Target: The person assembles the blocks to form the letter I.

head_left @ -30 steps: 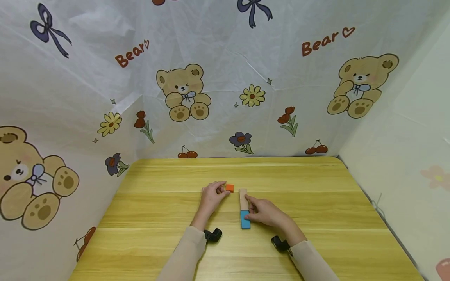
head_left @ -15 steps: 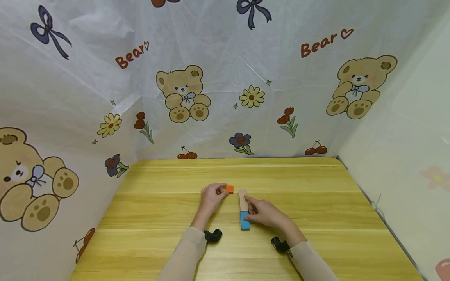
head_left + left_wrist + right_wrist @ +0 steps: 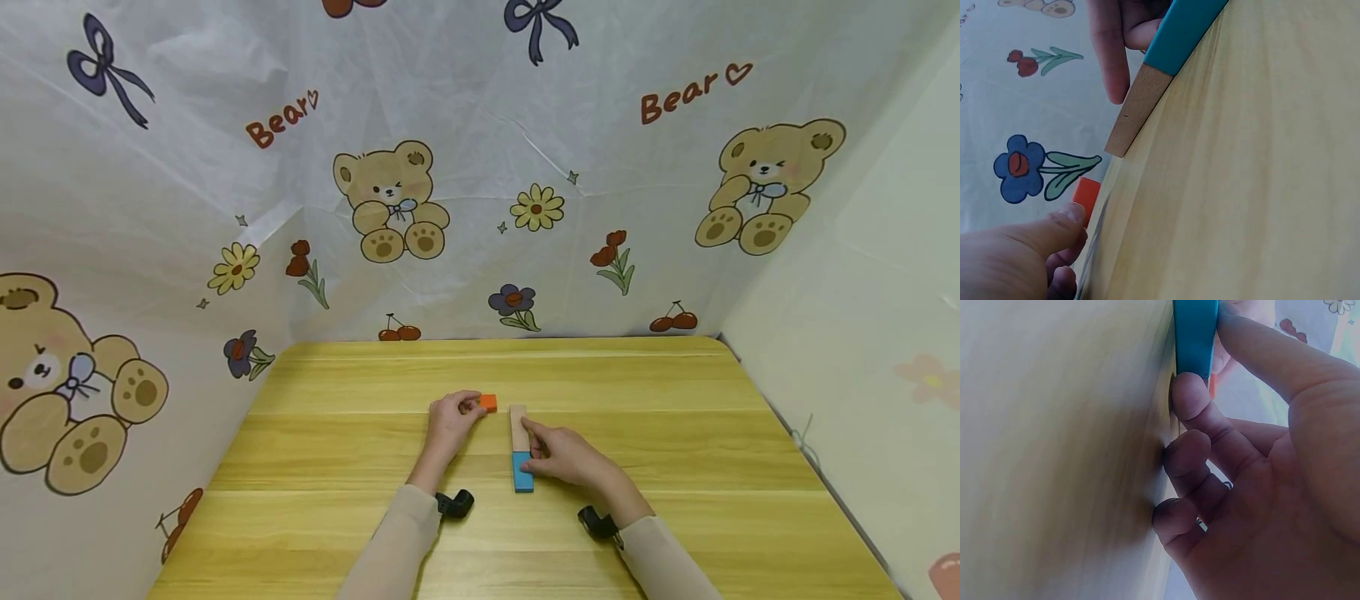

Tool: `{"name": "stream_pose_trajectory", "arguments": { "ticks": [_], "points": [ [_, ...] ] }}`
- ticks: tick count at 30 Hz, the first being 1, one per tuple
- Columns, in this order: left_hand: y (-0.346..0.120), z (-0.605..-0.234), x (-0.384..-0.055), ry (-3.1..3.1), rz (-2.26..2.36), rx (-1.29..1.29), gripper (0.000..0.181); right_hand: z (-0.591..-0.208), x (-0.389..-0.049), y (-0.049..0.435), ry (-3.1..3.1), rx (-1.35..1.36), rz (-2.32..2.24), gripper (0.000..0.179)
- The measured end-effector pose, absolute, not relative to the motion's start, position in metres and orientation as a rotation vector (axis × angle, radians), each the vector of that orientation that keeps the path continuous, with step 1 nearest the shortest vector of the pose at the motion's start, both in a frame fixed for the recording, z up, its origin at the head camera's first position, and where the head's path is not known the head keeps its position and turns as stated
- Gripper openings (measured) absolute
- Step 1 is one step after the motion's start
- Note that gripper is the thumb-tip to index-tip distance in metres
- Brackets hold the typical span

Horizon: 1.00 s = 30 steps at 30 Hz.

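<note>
My left hand (image 3: 451, 419) pinches a small orange block (image 3: 489, 402) between thumb and fingers, low over the table. In the left wrist view the thumb (image 3: 1063, 222) lies against the face of the orange block (image 3: 1087, 195). To its right, a plain wooden block (image 3: 519, 427) and a blue block (image 3: 522, 481) lie end to end in a straight line. My right hand (image 3: 567, 454) holds them from the right side, thumb on the blue block, index finger along the plain one. Its other fingers curl low beside the blue block (image 3: 1195, 340) in the right wrist view.
The wood-grain table (image 3: 337, 533) spreads out around the hands. Behind it hangs a white cloth (image 3: 472, 108) printed with bears and flowers. Black wrist cameras (image 3: 456, 504) sit on both forearms, close above the tabletop.
The orange block has shifted very slightly left with my left hand. My right hand and the two aligned blocks stay in place.
</note>
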<state>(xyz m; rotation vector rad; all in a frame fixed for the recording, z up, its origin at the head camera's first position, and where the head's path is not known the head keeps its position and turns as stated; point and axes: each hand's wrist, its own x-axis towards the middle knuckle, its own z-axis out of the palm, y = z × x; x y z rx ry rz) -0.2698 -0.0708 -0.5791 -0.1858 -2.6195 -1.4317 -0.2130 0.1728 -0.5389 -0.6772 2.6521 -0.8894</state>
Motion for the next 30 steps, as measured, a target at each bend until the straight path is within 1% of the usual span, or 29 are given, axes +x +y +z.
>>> {"name": "stream_pose_trajectory", "arguments": {
  "ticks": [8,30],
  "points": [
    [-0.072,-0.577,-0.271,-2.522,-1.631,-0.164,0.028,-0.538,-0.214,0.173,2.657,-0.669,-0.876,0.080],
    [-0.058,-0.580,-0.283,-2.481,-1.644,-0.190,0.027,-0.538,-0.214,0.173,2.662,-0.680,-0.872,0.078]
  ]
}}
